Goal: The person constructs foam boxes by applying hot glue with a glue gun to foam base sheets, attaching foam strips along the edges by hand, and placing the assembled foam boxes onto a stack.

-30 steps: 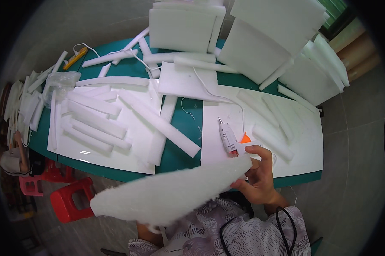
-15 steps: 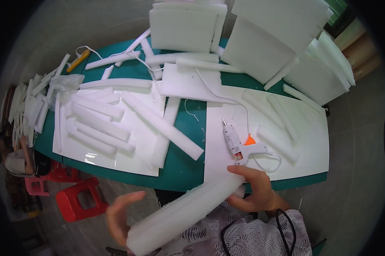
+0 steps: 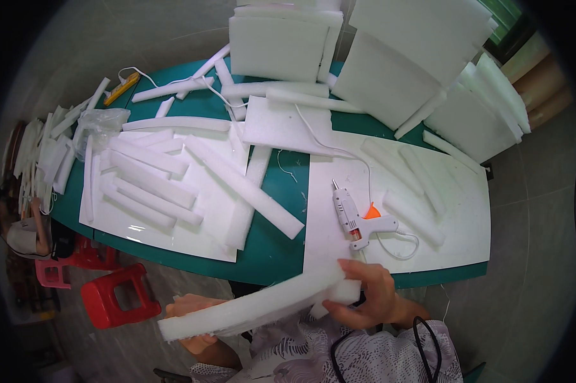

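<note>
A long white foam strip (image 3: 256, 303) is held up in front of my body, over the near table edge. My left hand (image 3: 202, 345) grips its left end, fingers behind and part of the hand below, with the strip covering the palm. At the other end my right hand (image 3: 380, 293) pinches the strip between thumb and fingers. A second foam end (image 3: 345, 292) shows beneath it by the right hand; whether the two are joined I cannot tell. Just beyond lies a white glue gun (image 3: 355, 217) with an orange trigger, on a white board (image 3: 454, 249).
More foam strips (image 3: 151, 182) lie on a second white board at left. Foam sheets (image 3: 278, 48) stand stacked at the back. A white cord crosses the green table (image 3: 275, 255) to a yellow power strip (image 3: 121, 89). Red stools (image 3: 119, 297) and another person (image 3: 29, 236) are at left.
My left hand has closed on the strip's left end, which has risen and turned to lie flatter. My right hand has shifted slightly left and down, still holding the strip.
</note>
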The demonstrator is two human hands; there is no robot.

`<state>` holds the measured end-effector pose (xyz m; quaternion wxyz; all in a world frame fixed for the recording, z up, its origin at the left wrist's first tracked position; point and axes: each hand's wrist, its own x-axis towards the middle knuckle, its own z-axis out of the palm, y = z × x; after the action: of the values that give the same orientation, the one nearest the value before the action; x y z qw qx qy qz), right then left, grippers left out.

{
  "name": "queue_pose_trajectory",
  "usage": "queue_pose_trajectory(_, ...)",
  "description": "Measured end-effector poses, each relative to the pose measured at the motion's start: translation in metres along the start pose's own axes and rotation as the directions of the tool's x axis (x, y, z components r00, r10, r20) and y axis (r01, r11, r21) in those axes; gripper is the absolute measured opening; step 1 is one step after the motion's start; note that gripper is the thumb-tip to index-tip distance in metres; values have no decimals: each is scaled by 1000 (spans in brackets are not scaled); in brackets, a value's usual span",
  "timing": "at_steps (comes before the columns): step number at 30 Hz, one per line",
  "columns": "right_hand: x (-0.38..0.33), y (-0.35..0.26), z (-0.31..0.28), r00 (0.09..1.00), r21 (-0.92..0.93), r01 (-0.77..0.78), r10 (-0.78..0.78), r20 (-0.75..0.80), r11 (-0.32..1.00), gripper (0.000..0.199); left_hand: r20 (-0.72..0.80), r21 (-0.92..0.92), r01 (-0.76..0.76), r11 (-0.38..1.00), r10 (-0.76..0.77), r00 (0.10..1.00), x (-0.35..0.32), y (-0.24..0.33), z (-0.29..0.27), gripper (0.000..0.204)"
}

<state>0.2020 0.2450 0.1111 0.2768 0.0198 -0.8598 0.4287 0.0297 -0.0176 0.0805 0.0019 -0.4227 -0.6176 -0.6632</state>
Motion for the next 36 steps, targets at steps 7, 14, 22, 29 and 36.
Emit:
queue_pose_trajectory(7, -1, 0, 0, 993, 372, -75, 34, 116, 925, 62, -92, -288, 1, 958, -28, 995, -52, -35, -38, 44)
queue_pose_trajectory(14, 11, -3, -12, 968, 336, -142, 60, 245, 931, 52, 47, -60, 134, 989, -131, 990, -75, -40, -80, 61)
queue_pose_trajectory(22, 3, -8, -14, 999, 292, -4, -10, 48, 956, 43, -259, -431, -7, 902, -117, 959, -61, -29, -75, 63)
queue_pose_trajectory(29, -44, 39, -110, 600, 168, -161, 232, -766, 973, 50, -566, -584, -80, 808, -335, 753, -57, -40, -103, 61)
queue_pose_trajectory(36, -21, 23, -119, 674, 100, -86, 132, -727, 991, 55, -720, -600, -60, 798, -506, 476, -49, -45, -113, 59)
